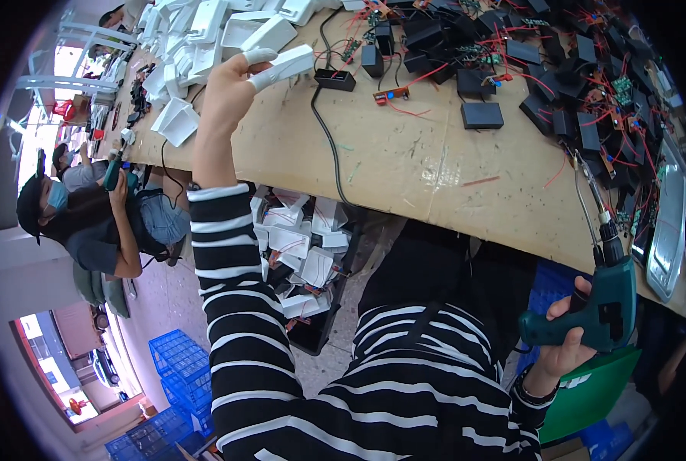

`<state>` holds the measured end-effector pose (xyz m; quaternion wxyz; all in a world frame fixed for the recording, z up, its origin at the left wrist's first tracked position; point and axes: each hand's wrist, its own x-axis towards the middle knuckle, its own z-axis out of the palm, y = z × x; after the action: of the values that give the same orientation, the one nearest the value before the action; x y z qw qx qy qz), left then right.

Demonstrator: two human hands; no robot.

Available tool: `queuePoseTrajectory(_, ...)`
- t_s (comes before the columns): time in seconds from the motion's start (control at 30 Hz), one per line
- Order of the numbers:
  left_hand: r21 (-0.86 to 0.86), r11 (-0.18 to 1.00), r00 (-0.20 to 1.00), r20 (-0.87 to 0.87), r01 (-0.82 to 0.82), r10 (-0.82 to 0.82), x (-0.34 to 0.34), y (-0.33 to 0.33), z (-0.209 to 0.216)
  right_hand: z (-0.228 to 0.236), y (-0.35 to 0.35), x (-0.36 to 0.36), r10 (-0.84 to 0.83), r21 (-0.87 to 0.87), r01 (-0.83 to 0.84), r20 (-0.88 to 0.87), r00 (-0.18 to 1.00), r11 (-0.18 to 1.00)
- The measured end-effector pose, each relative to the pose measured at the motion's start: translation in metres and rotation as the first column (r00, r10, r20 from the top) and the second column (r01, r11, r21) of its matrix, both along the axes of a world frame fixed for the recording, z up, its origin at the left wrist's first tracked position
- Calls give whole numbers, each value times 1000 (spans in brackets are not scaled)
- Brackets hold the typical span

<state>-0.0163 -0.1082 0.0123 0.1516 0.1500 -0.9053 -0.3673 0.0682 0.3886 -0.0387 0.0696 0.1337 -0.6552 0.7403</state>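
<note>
My left hand [229, 92], with white covers on some fingers, grips a white plastic casing [291, 63] above the table, near the heap of white casings. In my right hand [567, 346] is a dark green power drill [616, 303], held at the table's right front edge. Its long thin bit points toward the heap of black boxes [539, 115] and circuit boards with red wires. A small black box [334, 79] lies just beside the casing in my left hand.
White casings [197, 46] heap up at the far left. A black cable [328, 131] crosses the cardboard-covered table [404, 165]. Below its edge stands a bin of white parts [301, 246]. Blue crates [178, 365] stand on the floor; a co-worker [89, 223] sits at left.
</note>
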Motion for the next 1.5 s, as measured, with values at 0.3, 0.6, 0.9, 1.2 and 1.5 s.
queuePoseTrajectory(0.3, -66, 996, 860, -503, 62, -86, 42, 123, -12, -3, 1, 3, -23, 1, 23, -25, 999, 1000)
queuePoseTrajectory(0.6, -655, 630, 624, -298, 417, -722, 44, 213, -64, -3, 3, 12, -50, -35, 48, -57, 997, 998)
queuePoseTrajectory(0.9, -654, 658, 587, -383, 374, -714, 51, 187, -50, -1, -1, 16, -148, -29, 147, -29, 989, 989)
queuePoseTrajectory(1.2, -555, 792, 913, -130, 256, -387, -5, 159, -51, -1, 1, 17, -116, -27, 114, -56, 992, 993)
queuePoseTrajectory(1.5, -528, 827, 817, -381, 192, -433, -18, 158, -53, -3, 0, 12, -126, -47, 124, -41, 991, 991)
